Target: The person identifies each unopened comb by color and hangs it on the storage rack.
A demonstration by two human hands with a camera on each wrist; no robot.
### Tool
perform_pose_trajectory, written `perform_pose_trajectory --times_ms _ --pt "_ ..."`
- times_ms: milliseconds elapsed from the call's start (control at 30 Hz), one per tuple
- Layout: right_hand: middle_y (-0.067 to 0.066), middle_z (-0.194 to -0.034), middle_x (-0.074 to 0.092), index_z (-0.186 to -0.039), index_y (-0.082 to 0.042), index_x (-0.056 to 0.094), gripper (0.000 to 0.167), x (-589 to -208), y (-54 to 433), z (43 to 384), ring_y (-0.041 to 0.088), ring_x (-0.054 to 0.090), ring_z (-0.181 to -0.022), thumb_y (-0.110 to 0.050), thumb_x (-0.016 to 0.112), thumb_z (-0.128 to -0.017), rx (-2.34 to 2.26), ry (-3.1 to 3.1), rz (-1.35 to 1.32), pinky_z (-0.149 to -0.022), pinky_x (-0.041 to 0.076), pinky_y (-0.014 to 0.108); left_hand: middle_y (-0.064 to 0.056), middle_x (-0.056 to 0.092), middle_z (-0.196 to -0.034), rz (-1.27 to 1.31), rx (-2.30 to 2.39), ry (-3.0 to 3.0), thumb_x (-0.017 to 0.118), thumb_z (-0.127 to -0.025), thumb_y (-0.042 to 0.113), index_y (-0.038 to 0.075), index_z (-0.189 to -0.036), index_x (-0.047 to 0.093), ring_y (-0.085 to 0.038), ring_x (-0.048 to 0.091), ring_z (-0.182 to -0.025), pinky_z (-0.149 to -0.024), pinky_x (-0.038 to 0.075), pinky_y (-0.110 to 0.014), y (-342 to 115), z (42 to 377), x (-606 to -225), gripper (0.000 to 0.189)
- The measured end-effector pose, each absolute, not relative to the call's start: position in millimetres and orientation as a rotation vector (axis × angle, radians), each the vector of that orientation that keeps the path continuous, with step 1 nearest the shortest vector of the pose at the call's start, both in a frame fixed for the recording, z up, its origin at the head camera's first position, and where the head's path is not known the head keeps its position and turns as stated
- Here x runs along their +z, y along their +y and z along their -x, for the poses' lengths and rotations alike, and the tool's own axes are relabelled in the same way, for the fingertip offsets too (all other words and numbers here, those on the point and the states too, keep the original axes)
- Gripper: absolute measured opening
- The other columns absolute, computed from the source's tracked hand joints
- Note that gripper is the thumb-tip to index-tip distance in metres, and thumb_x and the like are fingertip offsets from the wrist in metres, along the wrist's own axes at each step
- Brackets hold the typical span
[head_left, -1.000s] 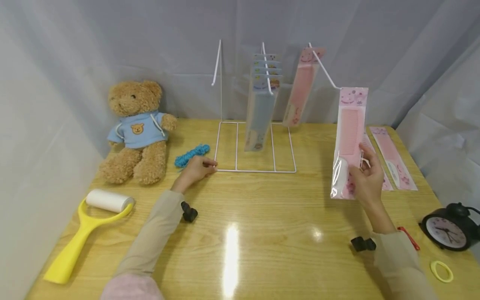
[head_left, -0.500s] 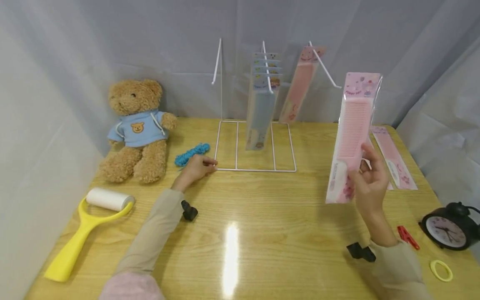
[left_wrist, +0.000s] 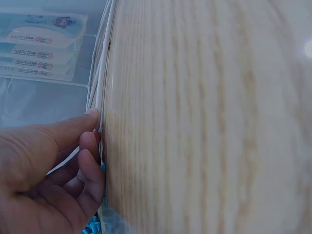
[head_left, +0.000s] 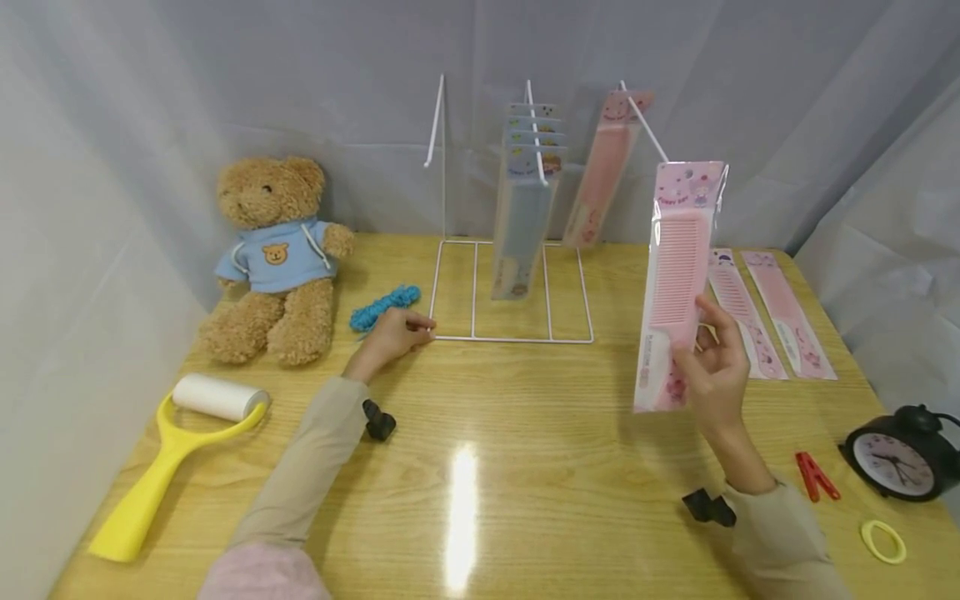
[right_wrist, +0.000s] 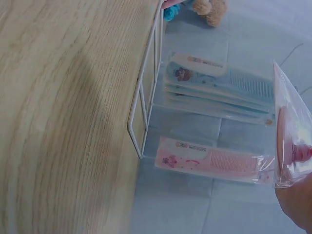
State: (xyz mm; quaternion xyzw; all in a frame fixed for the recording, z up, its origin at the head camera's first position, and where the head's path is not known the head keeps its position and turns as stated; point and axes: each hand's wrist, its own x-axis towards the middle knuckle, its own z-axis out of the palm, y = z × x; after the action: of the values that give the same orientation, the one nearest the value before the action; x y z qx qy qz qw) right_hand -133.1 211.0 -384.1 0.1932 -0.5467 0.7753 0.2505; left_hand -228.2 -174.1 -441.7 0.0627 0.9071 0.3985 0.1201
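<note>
My right hand (head_left: pixel 716 371) pinches the lower part of a pink comb in a clear packet (head_left: pixel 677 275), upright in front of the right prong of a white wire rack (head_left: pixel 517 340). In the right wrist view that packet (right_wrist: pixel 292 141) appears edge-on at the right. My left hand (head_left: pixel 393 340) pinches the rack's front left corner between thumb and fingers, close to the wire in the left wrist view. Several blue packaged combs (head_left: pixel 522 225) hang from the middle prong. One pink packaged comb (head_left: pixel 603 171) hangs on the right prong; the left prong (head_left: pixel 435 121) holds nothing.
Two pink packaged combs (head_left: pixel 791 317) lie at the right. A black alarm clock (head_left: pixel 896 458), red clip (head_left: pixel 816 477) and yellow ring (head_left: pixel 882 542) are near the right edge. At the left are a teddy bear (head_left: pixel 277 258), blue cord (head_left: pixel 384 308) and yellow-handled roller (head_left: pixel 172 458).
My right hand first raised the pink comb packet toward me, then moved it left, in front of the right prong's tip. The left hand stays on the rack's corner.
</note>
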Motion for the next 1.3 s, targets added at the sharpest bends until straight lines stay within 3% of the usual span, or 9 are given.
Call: perform_pose_trajectory --times_ms 200,567,800,1233,1300 --pt "0.01 -0.11 0.052 -0.127 0.004 0.052 0.06 -386 209 134 0.016 0.058 -0.103 0.028 0.038 -0.074 2.098 -1.496 -0.527 -0.083 0.051 0.021 -0.019 0.066 -0.114 -0.188 1.156 2.657 0.061 -0.094 0.013 -0.001 -0.118 0.065 -0.026 0.063 -0.095 -0.078 0.051 -0.035 -174 227 -440 0.028" --pt "0.007 -0.107 0.051 -0.127 0.002 0.053 0.058 -389 207 145 0.013 0.058 -0.095 0.026 0.042 -0.075 2.036 -1.647 -0.446 -0.079 0.051 0.017 -0.018 0.066 -0.114 -0.174 1.156 2.651 0.061 -0.094 0.013 0.0 -0.119 0.066 -0.025 0.064 -0.093 -0.076 0.052 -0.034 -174 227 -441 0.028" --pt "0.005 -0.107 0.052 -0.127 0.001 0.054 0.057 -393 207 166 0.009 0.057 -0.084 0.026 0.047 -0.076 1.995 -1.75 -0.358 -0.073 0.049 0.014 -0.019 0.065 -0.115 -0.162 1.18 2.625 0.06 -0.095 0.012 0.0 -0.119 0.065 -0.025 0.063 -0.092 -0.073 0.052 -0.031 -175 228 -442 0.028" --pt "-0.001 -0.102 0.058 -0.125 -0.007 0.061 0.05 -395 206 217 0.007 0.059 -0.082 0.017 0.059 -0.081 1.933 -1.8 -0.378 -0.069 0.048 0.013 -0.018 0.066 -0.112 -0.136 1.163 2.62 0.061 -0.094 0.013 0.0 -0.119 0.065 -0.023 0.062 -0.092 -0.07 0.049 -0.027 -173 228 -439 0.029" --pt "-0.001 -0.102 0.057 -0.127 -0.002 0.058 0.049 -394 204 224 0.007 0.059 -0.082 0.017 0.059 -0.081 1.919 -1.836 -0.371 -0.069 0.048 0.012 -0.018 0.066 -0.111 -0.133 1.166 2.619 0.061 -0.094 0.013 0.0 -0.119 0.065 -0.023 0.062 -0.091 -0.07 0.048 -0.027 -174 228 -439 0.029"
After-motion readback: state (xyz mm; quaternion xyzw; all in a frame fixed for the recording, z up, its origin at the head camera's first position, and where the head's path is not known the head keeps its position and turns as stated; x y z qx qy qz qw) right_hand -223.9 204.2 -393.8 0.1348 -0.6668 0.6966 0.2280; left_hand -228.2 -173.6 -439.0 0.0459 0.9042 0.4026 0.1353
